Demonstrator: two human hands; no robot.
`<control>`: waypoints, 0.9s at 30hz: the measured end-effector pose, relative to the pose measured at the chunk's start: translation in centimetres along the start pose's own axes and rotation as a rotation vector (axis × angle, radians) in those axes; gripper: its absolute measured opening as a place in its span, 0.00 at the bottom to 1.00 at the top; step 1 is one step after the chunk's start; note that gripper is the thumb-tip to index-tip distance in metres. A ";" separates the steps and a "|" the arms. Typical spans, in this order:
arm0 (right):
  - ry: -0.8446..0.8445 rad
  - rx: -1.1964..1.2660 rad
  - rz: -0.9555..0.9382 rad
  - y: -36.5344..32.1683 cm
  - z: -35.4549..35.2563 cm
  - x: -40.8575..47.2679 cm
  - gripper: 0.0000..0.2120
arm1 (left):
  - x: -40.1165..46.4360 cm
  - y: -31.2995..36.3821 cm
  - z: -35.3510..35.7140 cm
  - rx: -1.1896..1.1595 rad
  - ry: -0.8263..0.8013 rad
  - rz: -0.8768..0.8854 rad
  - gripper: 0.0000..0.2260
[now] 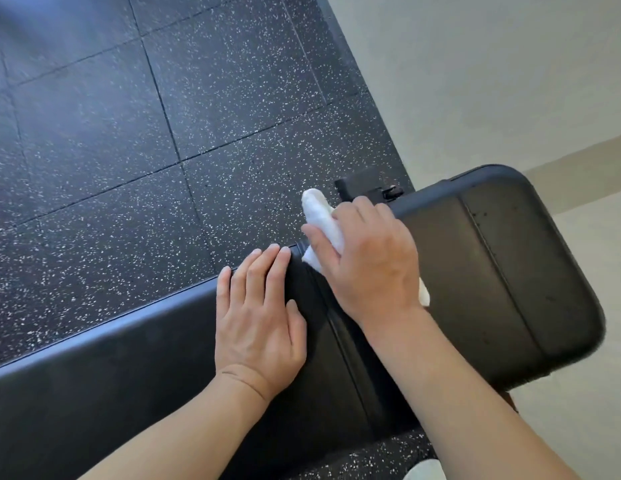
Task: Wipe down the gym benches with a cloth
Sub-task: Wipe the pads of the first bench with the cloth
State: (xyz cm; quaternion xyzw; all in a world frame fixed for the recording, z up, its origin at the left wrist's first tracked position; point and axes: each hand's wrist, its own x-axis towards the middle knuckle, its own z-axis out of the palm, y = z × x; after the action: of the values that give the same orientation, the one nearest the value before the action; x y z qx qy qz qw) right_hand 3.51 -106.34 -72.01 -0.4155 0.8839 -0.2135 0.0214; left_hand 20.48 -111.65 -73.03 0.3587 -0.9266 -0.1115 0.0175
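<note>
The long black gym bench (492, 289) is standing on the speckled floor (129, 133). The left hand (259, 323) is lying flat on it, grip wide. The right hand (368, 261) is holding the white cloth (319, 216) at the pad gap. The cloth might be snagging there, or slipping off the edge.
</note>
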 end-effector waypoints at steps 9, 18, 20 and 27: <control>0.108 0.012 0.046 4.8 -3.0 -10.6 0.22 | -0.1 0.1 0.2 0.000 0.023 -0.001 0.30; 0.193 -0.014 0.266 4.0 -2.0 -3.6 0.20 | -0.1 0.0 0.4 0.015 0.055 0.011 0.29; 0.176 -0.013 0.192 2.1 -1.0 -2.5 0.19 | -0.1 0.1 0.4 0.015 0.061 0.014 0.29; 0.090 0.015 -0.074 2.5 -1.6 -10.2 0.15 | -0.2 0.2 0.3 0.010 0.055 0.009 0.30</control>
State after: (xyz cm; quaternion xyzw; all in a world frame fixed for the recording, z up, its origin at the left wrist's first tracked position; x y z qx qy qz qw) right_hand 8.01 -96.74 -72.93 -0.4380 0.8663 -0.2392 -0.0231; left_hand 20.43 -111.30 -73.21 0.3576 -0.9279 -0.0971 0.0418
